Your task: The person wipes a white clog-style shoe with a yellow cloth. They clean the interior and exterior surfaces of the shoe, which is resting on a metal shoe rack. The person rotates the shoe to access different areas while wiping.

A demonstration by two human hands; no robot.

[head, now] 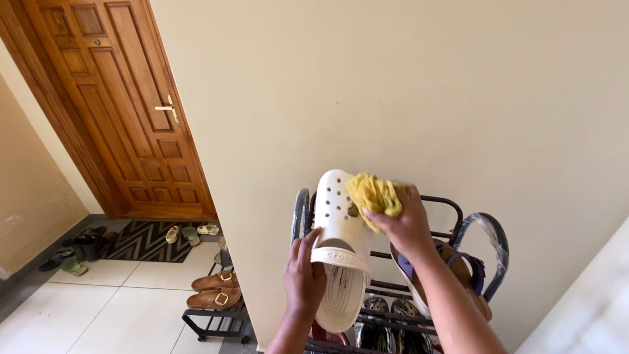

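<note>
Wall (393, 85), cream and plain, fills most of the view, with a panelled wooden door (124, 111) at the left and a patterned mat (147, 241) on the tiled floor (98, 308) below it. Against the wall stands a dark metal shoe rack (452, 213), carrying a brown sandal with purple straps (458, 272) on its right side and darker shoes lower down; a smaller low rack (216, 318) at the left holds brown buckled sandals (215, 290). Held above the shoe rack is a white perforated clog (341, 242), its long axis near vertical, toe up and heel down, with the heel strap across the middle. The left hand (303, 278) grips it from the lower left, fingers closed about the strap and side. The right hand (407, 226) sits to the upper right of the clog, fingers bunched around a yellow cloth (375, 193), which is pressed against the clog's upper part. Both hands touch or adjoin the clog; the left alone supports it.
</note>
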